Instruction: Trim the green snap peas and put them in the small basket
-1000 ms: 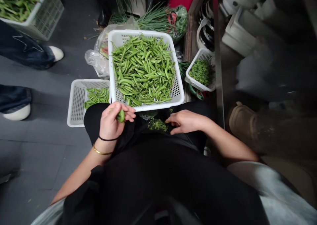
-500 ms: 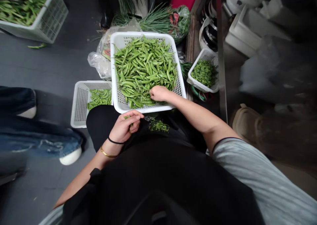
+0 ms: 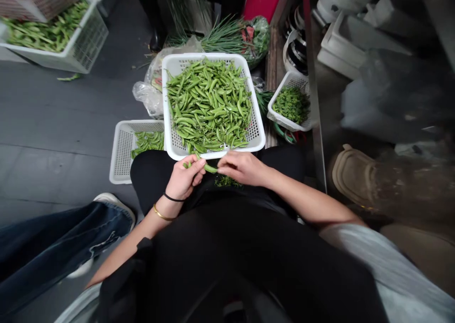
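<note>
left hand (image 3: 186, 177): thumb and forefinger pinching a pea pod (image 3: 210, 169), more green showing in the curled palm; dark band (image 3: 173, 198) and gold bracelet (image 3: 161, 213) at the wrist. right hand (image 3: 245, 167): fingers bent, tips at the pod's right end; cannot tell whether its grip is closed there. pod sits just outside the near edge of the large white basket (image 3: 260, 132), left of that edge's middle. basket heaped with pea pods (image 3: 209, 103), the pile reaching its far edge, bare mesh at the near right corner. green trimmings (image 3: 227, 181) on the lap, below the right hand. off the basket's left edge: clear plastic bag (image 3: 151, 98), and a smaller white basket (image 3: 119, 155) on the floor, pods at its right side. off the right edge: basket of leafy greens (image 3: 291, 105). beyond the far edge: long green stalks (image 3: 223, 35)
</note>
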The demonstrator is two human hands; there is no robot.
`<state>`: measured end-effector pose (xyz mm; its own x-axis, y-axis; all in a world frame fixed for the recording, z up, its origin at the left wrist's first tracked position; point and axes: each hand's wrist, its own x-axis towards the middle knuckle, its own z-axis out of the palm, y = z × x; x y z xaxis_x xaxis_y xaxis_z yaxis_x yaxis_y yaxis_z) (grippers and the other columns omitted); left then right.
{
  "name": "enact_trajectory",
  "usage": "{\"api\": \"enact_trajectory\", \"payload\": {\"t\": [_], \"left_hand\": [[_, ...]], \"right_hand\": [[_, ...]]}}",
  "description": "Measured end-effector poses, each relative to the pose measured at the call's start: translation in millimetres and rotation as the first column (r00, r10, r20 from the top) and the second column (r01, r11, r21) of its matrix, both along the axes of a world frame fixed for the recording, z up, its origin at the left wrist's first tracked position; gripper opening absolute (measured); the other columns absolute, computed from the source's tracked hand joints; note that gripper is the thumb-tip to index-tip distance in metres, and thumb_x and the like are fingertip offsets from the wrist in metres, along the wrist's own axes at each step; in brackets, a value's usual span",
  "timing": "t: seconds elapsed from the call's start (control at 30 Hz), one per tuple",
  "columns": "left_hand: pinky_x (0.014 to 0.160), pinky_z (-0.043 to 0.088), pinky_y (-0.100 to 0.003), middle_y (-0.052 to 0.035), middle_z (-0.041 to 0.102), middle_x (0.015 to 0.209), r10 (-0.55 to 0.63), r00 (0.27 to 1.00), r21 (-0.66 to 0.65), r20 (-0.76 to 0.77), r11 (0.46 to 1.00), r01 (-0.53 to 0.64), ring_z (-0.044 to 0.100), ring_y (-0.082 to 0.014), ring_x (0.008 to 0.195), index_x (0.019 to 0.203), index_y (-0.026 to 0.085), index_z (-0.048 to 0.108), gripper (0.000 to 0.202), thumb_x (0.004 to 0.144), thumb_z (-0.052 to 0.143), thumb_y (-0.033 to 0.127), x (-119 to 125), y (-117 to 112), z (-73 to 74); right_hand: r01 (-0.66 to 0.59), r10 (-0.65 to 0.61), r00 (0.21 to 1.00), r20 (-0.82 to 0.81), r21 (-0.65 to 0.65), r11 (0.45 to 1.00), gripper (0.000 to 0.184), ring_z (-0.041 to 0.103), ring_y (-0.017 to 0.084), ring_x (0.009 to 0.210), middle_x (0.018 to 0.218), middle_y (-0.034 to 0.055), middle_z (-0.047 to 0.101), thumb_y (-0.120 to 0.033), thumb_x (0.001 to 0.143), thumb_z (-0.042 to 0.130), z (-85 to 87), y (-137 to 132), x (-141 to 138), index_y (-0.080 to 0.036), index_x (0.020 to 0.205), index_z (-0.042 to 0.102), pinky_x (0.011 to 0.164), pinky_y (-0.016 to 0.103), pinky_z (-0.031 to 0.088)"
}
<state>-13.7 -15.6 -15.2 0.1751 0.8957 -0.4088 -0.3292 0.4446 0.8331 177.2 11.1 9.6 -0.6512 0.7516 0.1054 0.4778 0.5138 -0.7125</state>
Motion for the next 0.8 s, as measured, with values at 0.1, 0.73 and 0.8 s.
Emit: {"api": "enact_trajectory", "payload": {"t": [0.1,0.73,0.8], "left_hand": [[0.034,0.020,-0.017,0.0051,0.050,0.045,-0.006,0.999,-0.020,0.045,1.000,0.007,0.032,-0.0025,0.031,0.063,0.013,0.050,0.031,0.072,0.073,0.033,-3,-2,-1.1],[0.034,0.017,-0.017,-0.0007,0.052,0.047,-0.590,0.798,-0.009,0.122,0.803,0.596,0.031,-0.0033,0.033,0.073,0.009,0.066,0.029,0.072,0.070,0.038,-16,-8,2.4],[0.033,0.016,-0.018,-0.0007,0.049,0.044,-0.624,0.774,-0.010,0.111,0.778,0.628,0.031,-0.0050,0.032,0.074,0.010,0.067,0.031,0.074,0.066,0.040,-14,-7,2.9]], "right_hand": [[-0.102,0.080,0.990,0.117,0.200,0.975,0.030,0.049,0.012,0.068,0.074,0.0046,0.058,-0.028,0.095,0.039,-0.1,-9,5,-0.014,0.079,0.061,0.062,0.023,0.035],[0.086,-0.086,0.996,-0.006,0.130,0.988,0.018,0.057,0.014,0.075,0.092,0.0073,0.063,-0.031,0.088,0.051,26.1,-4,49,-0.016,0.092,0.058,0.064,0.025,0.045],[-0.126,0.075,0.980,0.185,0.281,0.951,0.023,0.057,0.017,0.087,0.102,0.0104,0.061,-0.031,0.088,0.050,22.0,-13,31,-0.017,0.105,0.058,0.070,0.028,0.045]]}}
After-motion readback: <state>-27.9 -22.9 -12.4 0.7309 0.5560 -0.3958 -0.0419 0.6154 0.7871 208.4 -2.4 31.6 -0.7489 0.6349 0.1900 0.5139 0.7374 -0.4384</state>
